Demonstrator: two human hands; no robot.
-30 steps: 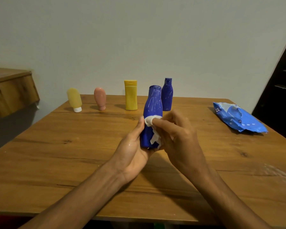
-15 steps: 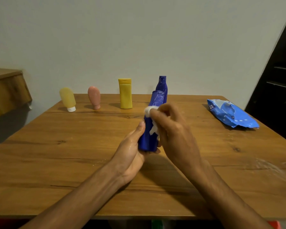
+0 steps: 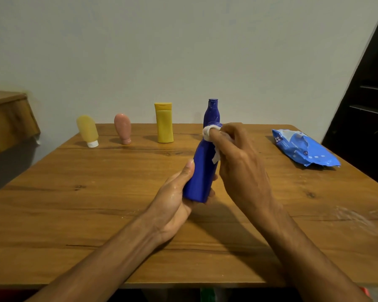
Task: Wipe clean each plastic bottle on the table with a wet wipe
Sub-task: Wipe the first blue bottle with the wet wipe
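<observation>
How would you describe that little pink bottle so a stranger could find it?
On the wooden table, a row of bottles stands along the far edge. The pink bottle is second from the left, between a pale yellow bottle with a white cap and a taller yellow bottle. It alone is pink, with a rounded top.

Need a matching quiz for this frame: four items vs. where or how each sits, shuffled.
1 wet wipe
2 wipes pack
3 pink tube
4 held blue bottle

A lies on the table, right side
B stands cap-down, back row
C base gripped by left hand
D pressed to bottle neck by right hand

Pairs: 1-D, 2-A, 3-B, 4-C
</observation>
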